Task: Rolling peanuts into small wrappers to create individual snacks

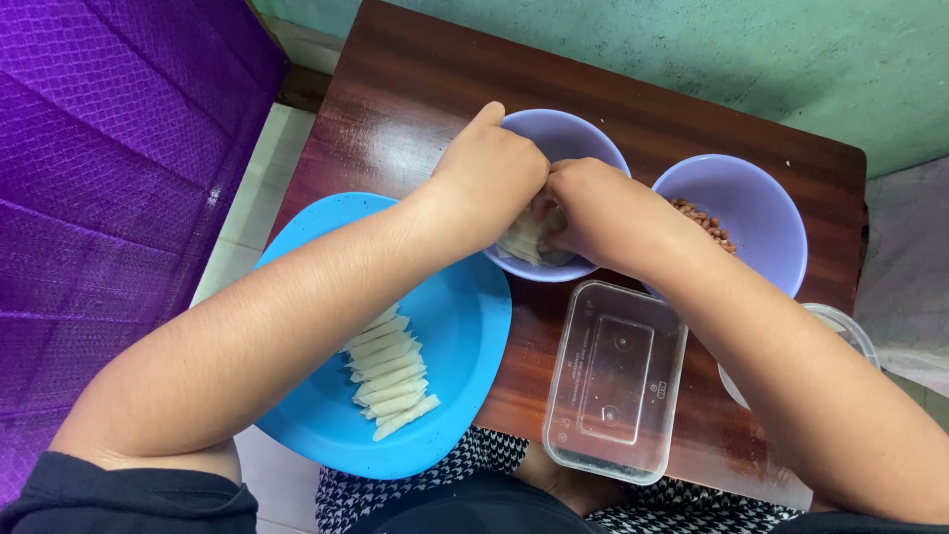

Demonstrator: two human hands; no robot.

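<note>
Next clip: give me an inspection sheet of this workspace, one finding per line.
Surface: dark wooden table, glossy, small.
Job's things: pale wrapper held over the lavender bowl; rolled pale sticks in a row on the blue plate.
Clutter: second lavender bowl with reddish-brown filling; clear plastic container, empty; a clear item partly hidden under the right arm.
Hands: left hand and right hand both pinch the wrapper.
Cables: nothing seen.
Surroundings: purple fabric on the left, green wall behind.
</note>
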